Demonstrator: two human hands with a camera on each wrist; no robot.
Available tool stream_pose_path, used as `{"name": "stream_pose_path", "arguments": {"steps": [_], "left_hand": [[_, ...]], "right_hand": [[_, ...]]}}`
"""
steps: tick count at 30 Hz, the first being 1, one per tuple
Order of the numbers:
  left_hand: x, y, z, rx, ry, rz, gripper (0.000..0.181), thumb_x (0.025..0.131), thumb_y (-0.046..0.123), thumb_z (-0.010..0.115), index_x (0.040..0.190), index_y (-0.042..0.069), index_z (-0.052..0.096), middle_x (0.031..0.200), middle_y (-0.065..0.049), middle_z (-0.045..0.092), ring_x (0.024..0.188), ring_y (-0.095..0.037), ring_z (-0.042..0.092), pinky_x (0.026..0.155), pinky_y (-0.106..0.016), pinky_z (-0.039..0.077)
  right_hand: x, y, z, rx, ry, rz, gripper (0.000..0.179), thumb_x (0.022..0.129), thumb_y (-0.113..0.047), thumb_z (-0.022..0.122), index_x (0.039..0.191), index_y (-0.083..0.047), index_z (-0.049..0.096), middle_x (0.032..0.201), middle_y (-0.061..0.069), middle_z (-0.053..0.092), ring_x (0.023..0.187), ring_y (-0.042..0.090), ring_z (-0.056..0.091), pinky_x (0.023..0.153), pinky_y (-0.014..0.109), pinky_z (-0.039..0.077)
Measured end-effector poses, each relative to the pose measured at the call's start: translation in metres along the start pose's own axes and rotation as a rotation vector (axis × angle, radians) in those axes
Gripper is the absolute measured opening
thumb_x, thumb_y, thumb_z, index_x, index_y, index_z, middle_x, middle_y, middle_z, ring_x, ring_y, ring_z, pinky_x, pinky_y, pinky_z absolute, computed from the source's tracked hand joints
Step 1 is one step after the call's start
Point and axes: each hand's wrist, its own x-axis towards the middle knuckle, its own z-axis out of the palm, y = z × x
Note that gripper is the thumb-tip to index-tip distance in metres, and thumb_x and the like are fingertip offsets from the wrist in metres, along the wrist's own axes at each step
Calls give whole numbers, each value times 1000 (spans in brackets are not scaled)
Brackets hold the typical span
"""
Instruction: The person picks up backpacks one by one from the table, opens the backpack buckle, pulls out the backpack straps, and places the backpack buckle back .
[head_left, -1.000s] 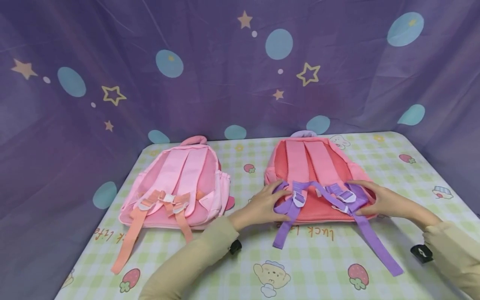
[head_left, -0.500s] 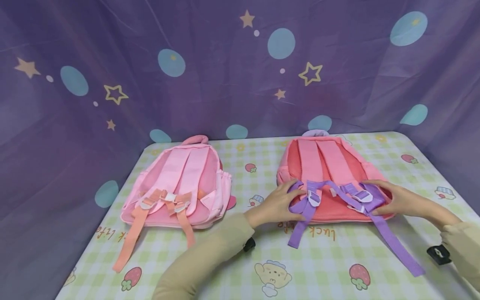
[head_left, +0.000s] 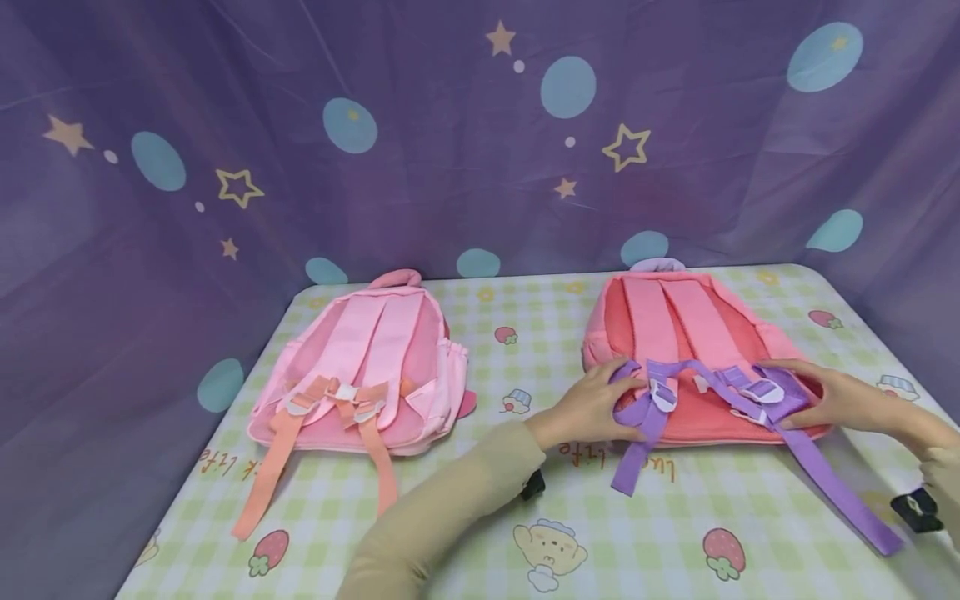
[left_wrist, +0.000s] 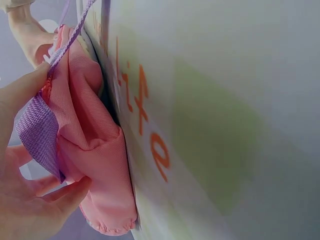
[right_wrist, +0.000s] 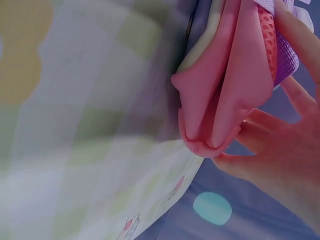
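A coral-pink backpack (head_left: 723,427) lies on the right half of the table, strap side up. Both hands grip its lower sides. My left hand (head_left: 588,408) holds the left side, its thumb by a purple strap (head_left: 633,462) and its fingers spread along the side pocket in the left wrist view. On the opposite side, my right hand (head_left: 843,402) has its fingers against the pink side fabric (right_wrist: 240,85), seen in the right wrist view. White buckles (head_left: 663,396) and a purple webbing loop lie between the hands. Another purple strap end (head_left: 840,492) trails toward the front right.
A light-pink backpack (head_left: 390,333) with orange straps (head_left: 270,475) lies on the left, also strap side up. Beneath both is a green-and-white checked tablecloth (head_left: 465,533) with printed figures. A purple curtain (head_left: 450,167) hangs behind the table and at its sides.
Both hands have slid the coral-pink backpack to the right across the table, away from the light-pink one. Their hold looks the same. The head view has shifted slightly.
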Motion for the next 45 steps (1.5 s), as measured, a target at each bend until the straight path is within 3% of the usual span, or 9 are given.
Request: {"name": "stream_pose_path", "arguments": {"steps": [8,12,15,20,25,32,36,39,45], "left_hand": [[17,14,5,18,-9,0,73,68,55,66,131,25,43,143,-3,21,127,-15,26,98,-23,30],[25,22,8,40,-18,3,73,69,57,64,130,25,43,143,-2,21,127,-13,25,98,-23,31],[30,27,9,51,-23,3,72,69,58,63,130,26,42,143,-2,22,127,-13,25,97,-23,32],[37,34,11,70,-24,-4,75,69,60,62,132,26,41,142,-1,23,127,-12,24,95,-22,33],[44,40,13,88,-23,-1,73,68,61,62,130,28,42,142,-1,23,127,-11,25,95,-21,32],[53,47,16,91,-27,2,70,68,61,62,128,29,44,140,1,24,125,-10,25,94,-19,32],[57,51,17,109,-29,-6,70,67,62,62,128,31,43,141,2,24,126,-9,24,95,-18,30],[60,54,17,119,-32,-9,69,67,63,61,127,32,44,141,2,24,126,-9,23,95,-18,30],[66,61,19,123,-52,-30,68,68,64,60,127,34,43,141,4,21,126,-8,22,93,-18,32]], "right_hand": [[-8,17,-9,44,34,-5,79,63,-8,76,132,-10,37,110,-42,23,97,-22,18,85,69,15],[-13,26,-13,22,54,-27,79,64,-4,75,132,-14,37,112,-43,24,100,-25,17,106,31,4],[-16,32,-16,-7,66,-36,79,63,-3,75,132,-16,38,112,-44,24,100,-26,17,88,1,4],[-19,40,-21,-13,68,-39,80,63,-1,74,132,-18,38,110,-46,23,99,-27,17,82,-3,5],[-23,49,-23,-4,66,-23,83,64,0,73,134,-24,35,110,-47,21,99,-28,14,100,17,-5],[-24,59,-28,-1,61,16,85,65,-1,73,135,-27,33,108,-47,19,97,-26,14,102,51,-4],[-22,60,-34,-72,5,120,86,66,-10,75,135,-33,30,138,-2,29,119,14,25,86,69,15],[-22,60,-38,-136,-23,169,85,66,-14,75,134,-37,30,119,39,30,99,49,29,80,67,24],[-24,67,-43,-154,-21,187,88,65,-15,76,126,-53,24,116,40,29,97,53,31,79,67,25]]}}
